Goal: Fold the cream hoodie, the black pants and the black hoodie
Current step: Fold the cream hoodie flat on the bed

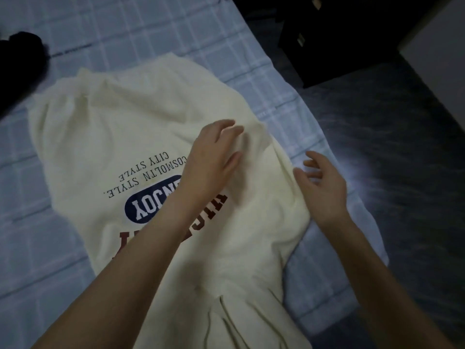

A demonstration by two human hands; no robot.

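Note:
The cream hoodie (120,137) lies spread on the bed, print side up, with its hood end near me at the bottom and its hem far away. My left hand (211,157) rests flat on the right part of the hoodie, where a sleeve lies folded across the chest; the fingers are relaxed. Just past the hoodie's right edge is my right hand (324,187), fingers spread and slightly bent, holding nothing. A black garment (17,64) lies bunched at the top left of the bed; whether it is the pants or the black hoodie I cannot tell.
The bed has a light blue checked sheet (141,31); its right edge runs diagonally from top centre to bottom right. Beyond it lies a dark floor (402,147), with dark furniture (327,39) and a pale panel (437,39) at the top right.

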